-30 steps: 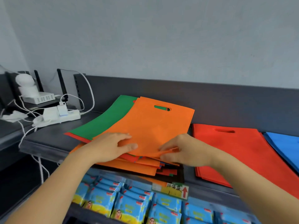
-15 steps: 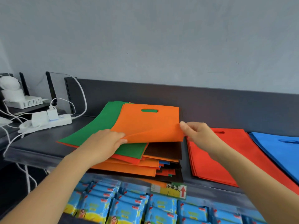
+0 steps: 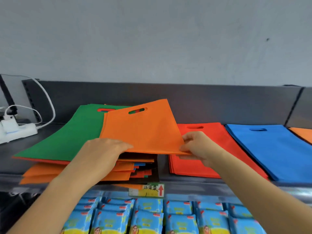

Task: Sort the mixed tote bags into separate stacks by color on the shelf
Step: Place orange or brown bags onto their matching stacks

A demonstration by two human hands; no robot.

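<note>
The fingers [image 3: 184,146] of the right hand [image 3: 200,146] are closed in a pinch on the near right corner of an orange tote bag [image 3: 140,130], thumb on top. The left hand [image 3: 104,149] lies palm down at the bag's near left edge. Its fingers [image 3: 125,146] reach out almost straight and their tips slip out of sight under the fabric, so I can't tell whether they grip the bag or only rest on what lies below.

The orange bag is held tilted above the mixed pile [image 3: 141,168] on the shelf [image 3: 25,149], its near edge raised and its cut-out handle towards the grey back panel. Under it a green bag [image 3: 67,137] lies flat on top of the pile, fanned out to the left. Below that, orange, red, blue, green and dark edges poke out unevenly at the front.

Just to the right of the pile sits a red stack [image 3: 217,132], with the right hand above its near left part. A blue stack [image 3: 270,149] lies beside that. At the far right edge a strip of another orange stack [image 3: 302,134] shows.

On the left end of the shelf there is a white power strip [image 3: 18,132] with a white cable [image 3: 50,107] looping up from it. A label with a red arrow [image 3: 146,190] hangs on the shelf's front lip. Rows of blue packets [image 3: 146,217] fill the tier below.
</note>
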